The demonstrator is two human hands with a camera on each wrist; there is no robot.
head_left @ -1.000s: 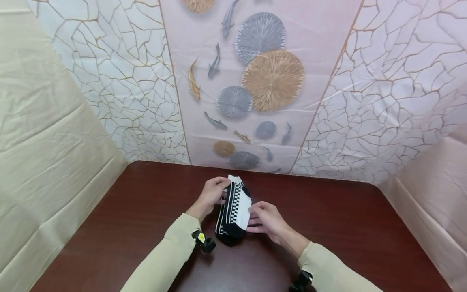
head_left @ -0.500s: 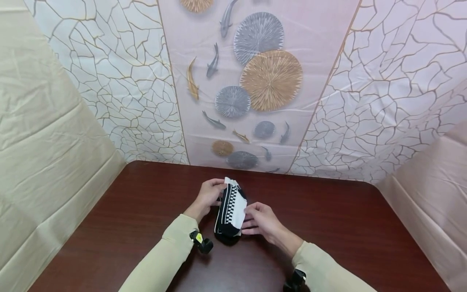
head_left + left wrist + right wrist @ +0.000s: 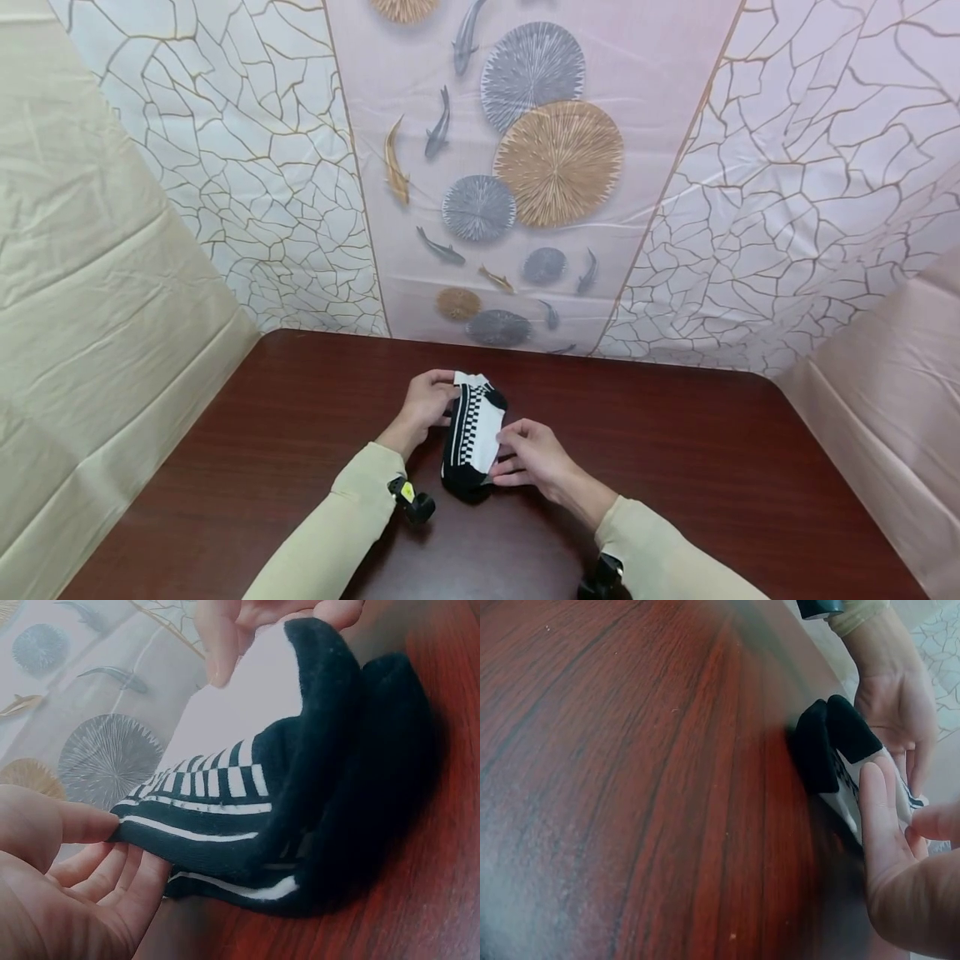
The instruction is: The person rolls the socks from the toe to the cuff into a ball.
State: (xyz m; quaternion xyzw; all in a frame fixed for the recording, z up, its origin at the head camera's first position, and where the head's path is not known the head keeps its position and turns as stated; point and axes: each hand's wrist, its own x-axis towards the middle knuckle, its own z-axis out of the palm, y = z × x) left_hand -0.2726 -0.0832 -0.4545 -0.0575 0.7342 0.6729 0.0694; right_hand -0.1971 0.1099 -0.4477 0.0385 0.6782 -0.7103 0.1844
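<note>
A black-and-white sock bundle with stripes and a checker band stands on edge on the dark red wooden table. My left hand pinches its striped far end between thumb and fingers. My right hand holds the near right side, thumb on the white panel and fingers along the sock. In the left wrist view the black toe end bulges under the right hand's fingers. The right wrist view shows my right fingers laid along the white side, with the left hand beyond.
Patterned plastic sheeting with fish and round fans rises behind the table's far edge. Cream sheets hang at the left, with another sheet at the right. Bare tabletop lies on both sides of the sock.
My right hand has moved left against the sock, and the bundle now looks narrower and more upright. The left hand keeps its hold at the far end.
</note>
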